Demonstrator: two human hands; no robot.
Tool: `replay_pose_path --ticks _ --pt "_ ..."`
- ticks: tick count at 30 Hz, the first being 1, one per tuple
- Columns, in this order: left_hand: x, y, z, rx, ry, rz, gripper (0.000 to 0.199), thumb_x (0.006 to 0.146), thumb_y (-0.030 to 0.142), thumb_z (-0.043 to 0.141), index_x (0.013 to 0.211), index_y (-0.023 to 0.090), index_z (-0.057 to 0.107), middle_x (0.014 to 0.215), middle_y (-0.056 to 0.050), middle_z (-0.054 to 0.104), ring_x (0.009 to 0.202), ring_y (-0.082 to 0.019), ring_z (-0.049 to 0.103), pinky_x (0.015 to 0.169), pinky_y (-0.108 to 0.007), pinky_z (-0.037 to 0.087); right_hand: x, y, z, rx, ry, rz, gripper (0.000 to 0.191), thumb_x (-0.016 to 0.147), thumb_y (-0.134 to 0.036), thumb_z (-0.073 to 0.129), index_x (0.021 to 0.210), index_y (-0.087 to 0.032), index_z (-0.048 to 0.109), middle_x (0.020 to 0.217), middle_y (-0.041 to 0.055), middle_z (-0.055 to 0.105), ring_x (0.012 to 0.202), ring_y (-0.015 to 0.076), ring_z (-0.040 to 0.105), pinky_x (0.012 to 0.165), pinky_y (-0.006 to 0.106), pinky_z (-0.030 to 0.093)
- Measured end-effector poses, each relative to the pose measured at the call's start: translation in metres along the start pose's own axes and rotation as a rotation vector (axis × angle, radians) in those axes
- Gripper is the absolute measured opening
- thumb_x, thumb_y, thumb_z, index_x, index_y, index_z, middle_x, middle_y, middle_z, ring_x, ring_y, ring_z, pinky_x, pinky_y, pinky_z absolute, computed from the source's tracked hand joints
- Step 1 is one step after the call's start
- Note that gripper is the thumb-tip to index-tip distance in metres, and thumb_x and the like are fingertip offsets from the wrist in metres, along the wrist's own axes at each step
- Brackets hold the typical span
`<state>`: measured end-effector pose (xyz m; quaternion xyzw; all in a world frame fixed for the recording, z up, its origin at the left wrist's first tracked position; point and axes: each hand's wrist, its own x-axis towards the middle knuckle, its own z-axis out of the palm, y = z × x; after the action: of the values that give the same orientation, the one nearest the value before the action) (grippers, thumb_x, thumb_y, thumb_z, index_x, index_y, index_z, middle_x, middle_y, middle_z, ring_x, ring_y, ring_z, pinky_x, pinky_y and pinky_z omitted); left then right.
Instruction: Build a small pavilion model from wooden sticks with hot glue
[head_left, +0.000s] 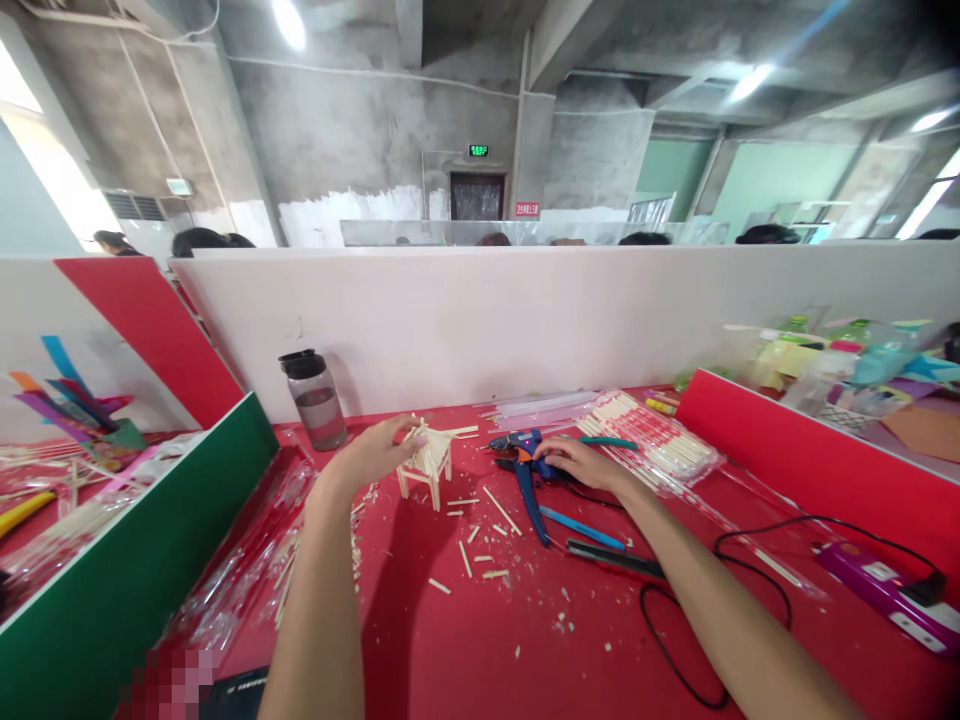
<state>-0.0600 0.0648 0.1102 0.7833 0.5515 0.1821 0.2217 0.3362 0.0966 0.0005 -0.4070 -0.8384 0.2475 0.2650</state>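
Observation:
A small chair made of pale wooden sticks (pixel 427 462) stands upright on the red tabletop. My left hand (pixel 375 450) has its fingers closed around the chair's back at the upper left. Further right, my right hand (pixel 581 462) curls its fingers at the handle of a blue glue gun (pixel 528 441), whose nozzle points left. The handle is partly hidden by the fingers. Just in front of the glue gun lie cutting pliers with dark blue handles (pixel 534 508). Loose cut sticks (pixel 501 510) and small chips are scattered between the chair and the pliers.
A water bottle (pixel 315 402) stands behind my left forearm. Bagged sticks (pixel 660 440) lie at the back right, and a blue pen (pixel 581 527) is near the pliers. A black cable (pixel 739 562) loops toward a purple power strip (pixel 889 598). Green (pixel 150 560) and red (pixel 817 465) dividers flank the table.

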Motion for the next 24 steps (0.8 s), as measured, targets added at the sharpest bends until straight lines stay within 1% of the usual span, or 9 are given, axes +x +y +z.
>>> replay_pose_path --ticks 7,11,15,18,20,22,24 --pt "0.001 -0.003 0.0 0.006 -0.012 0.007 0.073 0.086 0.069 0.042 0.141 0.021 0.049 0.145 -0.011 0.053 0.129 -0.03 0.054 0.107 -0.038 0.043 -0.002 0.002 0.0 0.012 -0.003 -0.003 0.031 0.096 -0.04 0.047 0.11 -0.02 0.066 0.112 0.0101 0.067 0.104 0.0238 0.061 0.094 0.037 0.045" --pt "0.001 -0.002 0.001 0.019 -0.004 0.014 0.074 0.087 0.068 0.041 0.142 0.02 0.048 0.148 -0.011 0.051 0.131 -0.03 0.052 0.109 -0.038 0.041 0.001 -0.002 -0.002 -0.004 -0.015 -0.011 0.029 0.096 -0.037 0.048 0.108 -0.019 0.068 0.11 0.0104 0.068 0.102 0.0235 0.062 0.092 0.037 0.047" --pt "0.002 -0.003 0.002 0.021 -0.013 0.013 0.075 0.086 0.07 0.04 0.142 0.02 0.048 0.149 -0.01 0.049 0.132 -0.03 0.051 0.108 -0.038 0.042 0.003 -0.012 -0.008 -0.076 -0.041 -0.008 0.028 0.095 -0.034 0.05 0.11 -0.019 0.068 0.109 0.0109 0.065 0.097 0.0225 0.062 0.089 0.036 0.048" --pt "0.002 -0.004 0.001 0.017 -0.018 0.012 0.075 0.086 0.07 0.04 0.142 0.021 0.048 0.149 -0.01 0.049 0.133 -0.03 0.05 0.109 -0.039 0.041 0.005 -0.028 -0.013 -0.185 -0.044 0.006 0.025 0.094 -0.034 0.054 0.11 -0.021 0.069 0.107 0.0096 0.063 0.096 0.0225 0.061 0.09 0.036 0.046" --pt "0.001 -0.005 0.001 0.005 -0.017 0.017 0.074 0.086 0.07 0.041 0.142 0.022 0.049 0.149 -0.009 0.049 0.133 -0.03 0.05 0.109 -0.039 0.041 0.008 -0.044 -0.015 -0.232 -0.04 0.013 0.025 0.094 -0.032 0.055 0.111 -0.021 0.069 0.103 0.0089 0.063 0.092 0.0218 0.061 0.088 0.035 0.046" --pt "0.001 -0.004 0.001 -0.005 -0.015 0.011 0.074 0.085 0.07 0.042 0.141 0.022 0.049 0.148 -0.01 0.05 0.132 -0.031 0.051 0.108 -0.039 0.042 0.013 -0.064 -0.012 -0.244 -0.057 -0.016 0.023 0.094 -0.031 0.055 0.109 -0.022 0.069 0.104 0.008 0.064 0.094 0.0215 0.061 0.087 0.033 0.046" --pt "0.001 -0.004 0.002 -0.004 -0.011 0.002 0.075 0.085 0.07 0.042 0.142 0.022 0.048 0.148 -0.01 0.05 0.132 -0.031 0.051 0.108 -0.039 0.042 0.018 -0.085 -0.003 -0.246 -0.088 -0.036 0.02 0.094 -0.03 0.056 0.106 -0.023 0.07 0.103 0.0064 0.067 0.094 0.021 0.062 0.085 0.031 0.045"
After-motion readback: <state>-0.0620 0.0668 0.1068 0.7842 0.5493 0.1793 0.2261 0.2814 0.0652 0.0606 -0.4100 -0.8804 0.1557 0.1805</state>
